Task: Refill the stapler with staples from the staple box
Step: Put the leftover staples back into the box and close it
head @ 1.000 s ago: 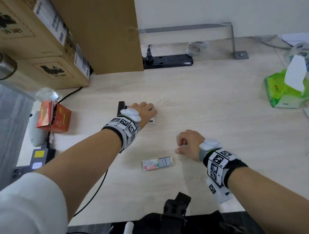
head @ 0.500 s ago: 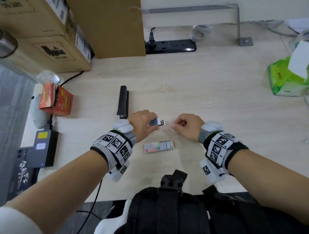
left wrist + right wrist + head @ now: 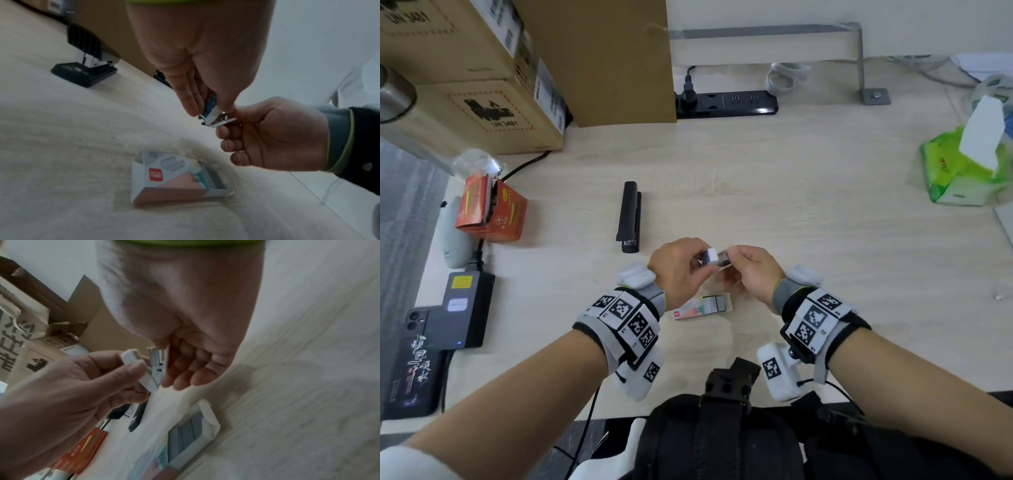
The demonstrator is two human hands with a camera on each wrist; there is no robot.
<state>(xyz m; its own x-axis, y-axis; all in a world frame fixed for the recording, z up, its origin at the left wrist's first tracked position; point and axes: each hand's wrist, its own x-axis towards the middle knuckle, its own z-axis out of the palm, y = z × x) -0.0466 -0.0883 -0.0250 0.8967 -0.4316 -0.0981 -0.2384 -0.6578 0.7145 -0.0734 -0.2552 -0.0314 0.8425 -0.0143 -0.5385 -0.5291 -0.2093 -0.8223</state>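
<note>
A small white and blue stapler (image 3: 715, 257) with a metal inner part hangs above the desk, held between both hands. My left hand (image 3: 698, 263) pinches its white plastic end (image 3: 134, 364). My right hand (image 3: 738, 261) pinches the metal part (image 3: 158, 363) from the other side, the remaining fingers curled. Directly below on the desk lies the staple box (image 3: 703, 306), its tray slid open with grey staple strips (image 3: 185, 430) showing. A black full-size stapler (image 3: 630, 216) lies closed to the upper left, untouched.
Cardboard boxes (image 3: 482, 85) stand at the back left and a black power strip (image 3: 726, 104) at the back. An orange carton (image 3: 493, 212), a charger (image 3: 465, 308) and a phone (image 3: 414, 359) line the left edge. A green tissue pack (image 3: 959, 171) sits at the right.
My left hand carried the small stapler from beside the black stapler toward me. My right hand rose from the desk and took hold of its other end.
</note>
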